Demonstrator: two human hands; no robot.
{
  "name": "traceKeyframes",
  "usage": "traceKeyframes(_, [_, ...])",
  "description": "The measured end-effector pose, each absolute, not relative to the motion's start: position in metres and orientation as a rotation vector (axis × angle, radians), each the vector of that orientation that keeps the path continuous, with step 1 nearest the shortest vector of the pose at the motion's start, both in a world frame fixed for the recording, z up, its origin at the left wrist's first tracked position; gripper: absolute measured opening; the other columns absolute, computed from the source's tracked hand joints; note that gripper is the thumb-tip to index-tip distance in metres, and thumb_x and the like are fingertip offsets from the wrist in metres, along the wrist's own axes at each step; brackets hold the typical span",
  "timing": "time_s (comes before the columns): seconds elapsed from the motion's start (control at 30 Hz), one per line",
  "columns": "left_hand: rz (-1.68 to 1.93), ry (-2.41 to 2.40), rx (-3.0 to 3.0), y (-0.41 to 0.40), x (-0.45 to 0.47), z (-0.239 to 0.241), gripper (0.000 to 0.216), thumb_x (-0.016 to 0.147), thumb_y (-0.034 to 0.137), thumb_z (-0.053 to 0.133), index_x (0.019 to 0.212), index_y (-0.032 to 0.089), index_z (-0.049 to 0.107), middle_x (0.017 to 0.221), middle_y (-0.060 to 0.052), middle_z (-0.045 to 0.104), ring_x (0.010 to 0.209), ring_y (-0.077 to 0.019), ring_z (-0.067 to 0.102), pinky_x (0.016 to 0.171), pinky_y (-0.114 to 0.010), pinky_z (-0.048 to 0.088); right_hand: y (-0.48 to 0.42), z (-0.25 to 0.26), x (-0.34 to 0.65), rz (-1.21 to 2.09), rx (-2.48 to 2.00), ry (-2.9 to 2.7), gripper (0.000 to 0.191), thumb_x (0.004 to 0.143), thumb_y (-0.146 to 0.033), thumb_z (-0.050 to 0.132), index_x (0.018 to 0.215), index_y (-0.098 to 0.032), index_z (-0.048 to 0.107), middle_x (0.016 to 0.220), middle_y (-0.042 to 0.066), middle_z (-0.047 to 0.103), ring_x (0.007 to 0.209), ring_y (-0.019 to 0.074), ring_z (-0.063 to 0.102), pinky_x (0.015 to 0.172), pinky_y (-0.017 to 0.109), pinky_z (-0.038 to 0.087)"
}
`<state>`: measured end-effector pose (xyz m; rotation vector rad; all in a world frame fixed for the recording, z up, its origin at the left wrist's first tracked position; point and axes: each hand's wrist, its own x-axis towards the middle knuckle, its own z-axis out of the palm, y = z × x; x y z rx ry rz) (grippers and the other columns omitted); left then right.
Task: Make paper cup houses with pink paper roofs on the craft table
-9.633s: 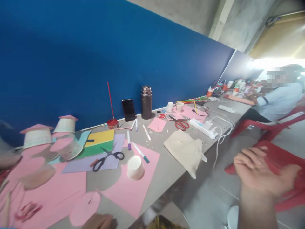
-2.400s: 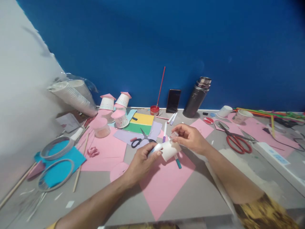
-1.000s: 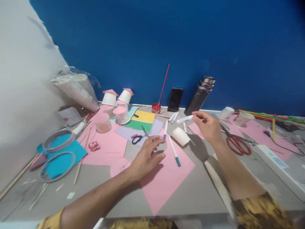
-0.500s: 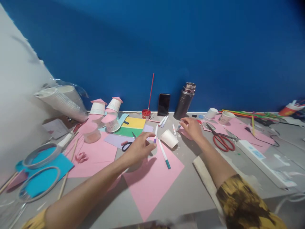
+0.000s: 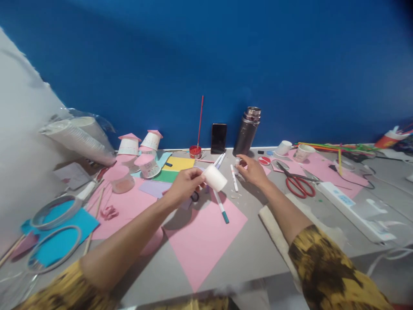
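Observation:
My left hand (image 5: 184, 185) is closed round a white paper cup (image 5: 215, 178) and holds it on its side just above the table. My right hand (image 5: 254, 169) reaches forward, its fingertips pinched on a small clear cap (image 5: 238, 162) beside a white marker (image 5: 234, 177) that lies on the grey table (image 5: 258, 254). Below the cup a teal-tipped marker (image 5: 221, 208) rests on a pink paper sheet (image 5: 201, 237). Black scissors (image 5: 194, 196) lie partly hidden under my left hand.
Against the blue wall stand a dark flask (image 5: 247, 131), a phone (image 5: 218, 137) and a red paint pot (image 5: 195, 151) with a stick. Cup houses with pink roofs (image 5: 139, 148), stacked cups (image 5: 75, 135) and hoops (image 5: 54, 211) lie left. Red scissors (image 5: 298, 183) and a power strip (image 5: 351, 204) lie right.
My left hand has picked the paper cup up off the table. My right hand has put the white marker down and stays near it, pinching the cap.

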<state>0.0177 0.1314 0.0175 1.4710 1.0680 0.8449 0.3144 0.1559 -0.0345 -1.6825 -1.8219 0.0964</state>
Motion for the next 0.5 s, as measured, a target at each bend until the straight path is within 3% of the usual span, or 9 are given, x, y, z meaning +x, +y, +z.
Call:
traceKeyframes(0.13, [1.016, 1.169, 1.43, 0.122, -0.035, 0.029, 0.029, 0.074, 0.043, 0.076, 0.082, 0.016, 0.068, 0.064, 0.0, 0.066, 0.054, -0.0111, 0.054, 0.055, -0.023, 0.04, 0.156, -0.033, 0.315, 0.104, -1.742, -1.741, 0.038, 0.092, -0.04, 0.063, 0.123, -0.02, 0.069, 0.104, 0.009, 0.076, 0.093, 0.0244, 0.067, 0.083, 0.034, 0.048])
traceKeyframes(0.3, [1.2, 1.318, 1.432, 0.117, -0.059, 0.008, 0.023, 0.079, 0.041, 0.071, 0.08, 0.019, 0.067, 0.06, 0.002, 0.062, 0.056, -0.0129, 0.052, 0.058, -0.025, 0.04, 0.156, -0.037, 0.313, 0.138, -1.763, -1.705, 0.022, 0.089, -0.04, 0.063, 0.096, -0.02, 0.071, 0.085, 0.005, 0.075, 0.076, 0.0212, 0.066, 0.073, 0.03, 0.046])
traceKeyframes(0.5, [1.168, 1.288, 1.74, 0.104, -0.052, -0.012, 0.022, 0.088, 0.042, 0.064, 0.086, 0.021, 0.07, 0.079, -0.001, 0.069, 0.071, -0.0175, 0.06, 0.066, -0.027, 0.045, 0.167, -0.046, 0.308, 0.168, -1.699, -1.656, 0.026, 0.091, -0.037, 0.058, 0.106, -0.019, 0.069, 0.091, 0.005, 0.076, 0.079, 0.0201, 0.07, 0.074, 0.029, 0.05])
